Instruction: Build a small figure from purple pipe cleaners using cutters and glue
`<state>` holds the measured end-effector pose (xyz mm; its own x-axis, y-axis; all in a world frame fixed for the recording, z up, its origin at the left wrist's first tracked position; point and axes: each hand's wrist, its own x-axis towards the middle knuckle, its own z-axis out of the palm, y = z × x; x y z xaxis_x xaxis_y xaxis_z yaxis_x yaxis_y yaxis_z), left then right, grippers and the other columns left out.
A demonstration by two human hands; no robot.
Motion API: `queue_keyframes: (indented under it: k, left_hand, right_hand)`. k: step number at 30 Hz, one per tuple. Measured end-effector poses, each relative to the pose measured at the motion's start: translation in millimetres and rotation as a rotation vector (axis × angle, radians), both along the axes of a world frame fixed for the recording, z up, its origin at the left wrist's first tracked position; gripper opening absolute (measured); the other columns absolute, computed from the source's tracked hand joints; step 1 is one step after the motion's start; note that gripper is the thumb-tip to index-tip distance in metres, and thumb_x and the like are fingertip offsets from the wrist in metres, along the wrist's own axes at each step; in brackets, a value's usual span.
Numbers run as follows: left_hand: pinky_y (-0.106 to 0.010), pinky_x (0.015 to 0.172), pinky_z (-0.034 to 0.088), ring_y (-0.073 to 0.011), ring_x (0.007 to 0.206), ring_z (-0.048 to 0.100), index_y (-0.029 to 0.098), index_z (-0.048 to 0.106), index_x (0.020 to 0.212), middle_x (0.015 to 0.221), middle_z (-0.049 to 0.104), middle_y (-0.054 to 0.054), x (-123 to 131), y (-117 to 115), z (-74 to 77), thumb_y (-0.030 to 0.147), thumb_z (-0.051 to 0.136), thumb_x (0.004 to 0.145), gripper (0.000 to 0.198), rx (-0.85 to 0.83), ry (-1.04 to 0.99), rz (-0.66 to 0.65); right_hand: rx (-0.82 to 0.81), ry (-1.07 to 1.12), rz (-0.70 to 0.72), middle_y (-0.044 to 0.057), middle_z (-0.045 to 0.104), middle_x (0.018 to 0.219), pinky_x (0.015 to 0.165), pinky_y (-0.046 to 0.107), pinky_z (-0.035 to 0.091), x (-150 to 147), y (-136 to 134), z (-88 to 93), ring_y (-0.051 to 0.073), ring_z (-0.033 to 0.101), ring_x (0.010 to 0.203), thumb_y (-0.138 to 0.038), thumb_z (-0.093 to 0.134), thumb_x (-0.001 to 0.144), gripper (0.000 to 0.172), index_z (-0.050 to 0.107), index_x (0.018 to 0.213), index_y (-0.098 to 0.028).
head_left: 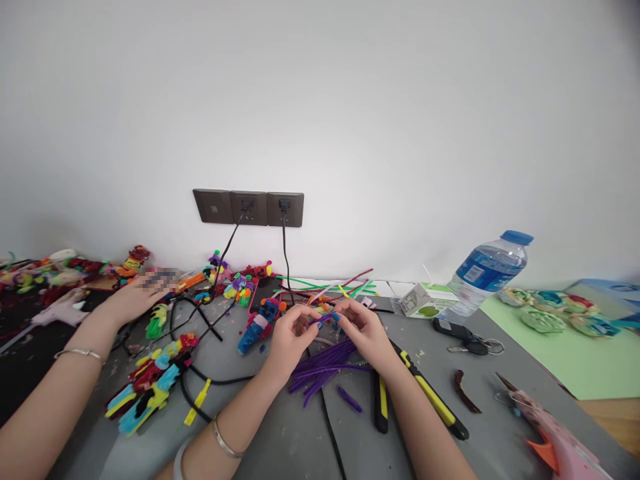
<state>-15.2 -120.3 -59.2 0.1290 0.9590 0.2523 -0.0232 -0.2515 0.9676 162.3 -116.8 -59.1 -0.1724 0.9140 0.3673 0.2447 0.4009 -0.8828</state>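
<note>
Near the middle of the table, my left hand (295, 333) and my right hand (363, 329) meet fingertip to fingertip. Both pinch a purple pipe cleaner (324, 319), which is partly covered by the fingers. Below them lies a loose bundle of purple pipe cleaners (325, 365), and a short purple piece (349, 400) is set apart from it. A blue pipe-cleaner figure (256, 328) rests just left of my left hand. Beside my right forearm are yellow-and-black handles (434, 403), partly hidden by the arm.
Another person's hand (145, 293) reaches in at left, among colourful pipe-cleaner figures (155, 380). Black cables (225, 381) cross the table. At right stand a tilted water bottle (490, 270) and a drink carton (425, 300), with keys (475, 343) and a pink glue gun (560, 433) nearer.
</note>
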Motion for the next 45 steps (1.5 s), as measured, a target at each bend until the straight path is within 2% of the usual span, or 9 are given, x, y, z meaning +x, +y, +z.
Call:
queue_keyframes:
  k: [23,30,45]
  left_hand:
    - [-0.023,0.057,0.039,-0.0128,0.063,0.052,0.016,0.070,0.084,0.077,0.065,-0.004,-0.3,-2.4,-1.8,0.018,0.061,0.073,0.014,-0.008,0.083,-0.001]
    - [-0.023,0.058,0.039,-0.0125,0.064,0.052,0.015,0.070,0.084,0.077,0.064,-0.004,-0.1,-2.2,-1.3,0.020,0.062,0.074,0.014,-0.014,0.080,-0.011]
    - [-0.023,0.059,0.040,-0.0121,0.063,0.051,0.016,0.069,0.084,0.074,0.062,-0.002,-0.3,-2.9,-0.4,0.020,0.061,0.075,0.013,-0.009,0.093,-0.012]
  right_hand:
    - [0.043,-0.010,-0.011,0.003,0.056,0.077,0.063,0.027,0.042,0.3,-0.8,2.0,0.017,0.052,0.069,-0.037,0.052,0.093,0.018,0.057,0.087,-0.020]
    - [0.071,-0.016,-0.023,0.002,0.057,0.077,0.062,0.026,0.042,0.6,0.7,0.8,0.016,0.052,0.067,-0.032,0.052,0.092,0.014,0.058,0.087,-0.020]
    - [0.074,-0.030,-0.047,0.004,0.061,0.078,0.063,0.027,0.044,2.0,2.6,-2.8,0.016,0.054,0.068,-0.031,0.053,0.091,0.014,0.060,0.087,-0.019]
